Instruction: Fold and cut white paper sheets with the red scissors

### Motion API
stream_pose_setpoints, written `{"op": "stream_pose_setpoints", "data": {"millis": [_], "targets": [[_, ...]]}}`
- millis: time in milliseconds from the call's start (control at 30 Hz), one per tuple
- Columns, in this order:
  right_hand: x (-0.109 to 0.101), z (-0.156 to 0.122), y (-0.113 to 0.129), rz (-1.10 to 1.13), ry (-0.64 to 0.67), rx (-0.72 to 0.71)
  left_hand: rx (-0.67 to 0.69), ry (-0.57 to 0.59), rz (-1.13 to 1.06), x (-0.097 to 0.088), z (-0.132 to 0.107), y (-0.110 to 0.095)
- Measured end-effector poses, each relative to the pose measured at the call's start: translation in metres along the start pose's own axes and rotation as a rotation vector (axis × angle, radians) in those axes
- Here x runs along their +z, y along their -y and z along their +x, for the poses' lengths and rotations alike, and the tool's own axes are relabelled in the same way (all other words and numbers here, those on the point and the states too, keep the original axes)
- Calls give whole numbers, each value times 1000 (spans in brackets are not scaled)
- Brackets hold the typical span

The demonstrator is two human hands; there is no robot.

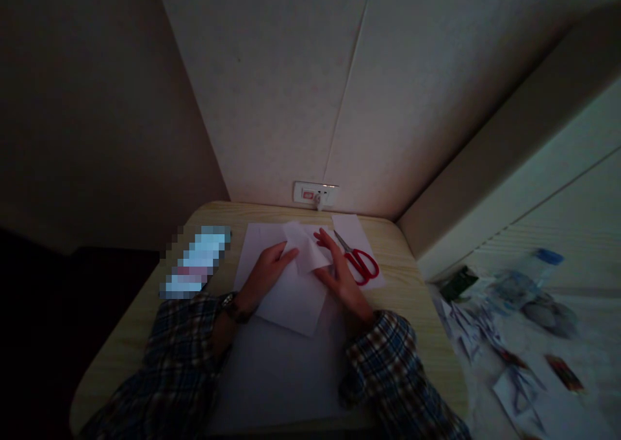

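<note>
A sheet of white paper (pixel 295 301) is held in front of me, its top part folded over into a raised flap. My left hand (pixel 266 272) grips the sheet's left edge, the thumb lying on top and the other fingers partly hidden. On the right side, my right hand (pixel 342 285) has the flap between its thumb and fingers. Beneath it lies a larger white sheet (pixel 281 375) on the table. Just beyond my right hand, red-handled scissors (pixel 359 262) rest on a small piece of white paper (pixel 349 225).
The light wood table (pixel 412 304) stands against a wall with a socket and plug (pixel 317 197). A lit phone (pixel 196 262), blurred out, lies at the table's left. On the right-hand surface are paper scraps (pixel 466 327), a blue-capped plastic bottle (pixel 521 285) and small dark packets (pixel 563 372).
</note>
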State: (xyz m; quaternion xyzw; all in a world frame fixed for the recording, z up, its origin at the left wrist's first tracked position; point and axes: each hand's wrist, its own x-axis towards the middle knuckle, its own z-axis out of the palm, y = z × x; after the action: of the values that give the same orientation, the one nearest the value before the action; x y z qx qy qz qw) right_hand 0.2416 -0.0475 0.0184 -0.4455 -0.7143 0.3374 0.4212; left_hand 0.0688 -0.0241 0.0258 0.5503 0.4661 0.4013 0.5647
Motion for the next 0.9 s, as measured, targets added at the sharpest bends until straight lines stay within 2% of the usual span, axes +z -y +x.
{"op": "stream_pose_setpoints", "data": {"millis": [67,167,300,433,633,733,900], "targets": [[-5,2,0,213,45,75,-24,-2,-9,-1,0,-1],[-7,3,0,343,-9,160,-14,5,16,-2,0,0],[-5,4,-2,279,-18,219,26,-22,87,0,-1,3],[0,5,-4,257,-6,188,-9,-76,64,2,-4,3],[8,5,-8,119,-126,202,-62,-88,113,2,-7,6],[11,4,-10,43,-194,184,-17,-29,156,2,-7,9],[14,3,-11,-114,-280,189,61,220,238,5,-6,7]]}}
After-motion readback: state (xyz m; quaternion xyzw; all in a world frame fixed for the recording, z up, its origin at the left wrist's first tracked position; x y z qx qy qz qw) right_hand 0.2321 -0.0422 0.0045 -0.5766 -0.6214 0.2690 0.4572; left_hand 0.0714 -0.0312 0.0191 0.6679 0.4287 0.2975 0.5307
